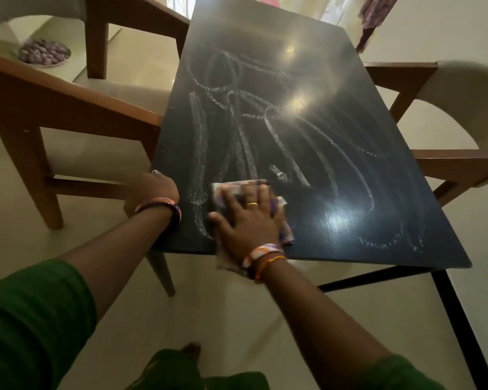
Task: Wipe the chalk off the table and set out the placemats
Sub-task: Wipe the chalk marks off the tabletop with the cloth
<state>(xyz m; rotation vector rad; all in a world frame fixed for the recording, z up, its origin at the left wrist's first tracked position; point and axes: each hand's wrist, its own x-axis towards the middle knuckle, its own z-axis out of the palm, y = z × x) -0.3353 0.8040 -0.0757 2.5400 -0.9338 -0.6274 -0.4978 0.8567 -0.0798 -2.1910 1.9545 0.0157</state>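
Chalk (254, 142) scrawls across dark table (335, 175)

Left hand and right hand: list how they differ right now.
The right hand lies flat with fingers spread on the cloth, on top of the dark table; the left hand holds no cloth and grips the table's left edge. The right hand wears a gold ring; none shows on the left hand. Both wrists carry bangles.
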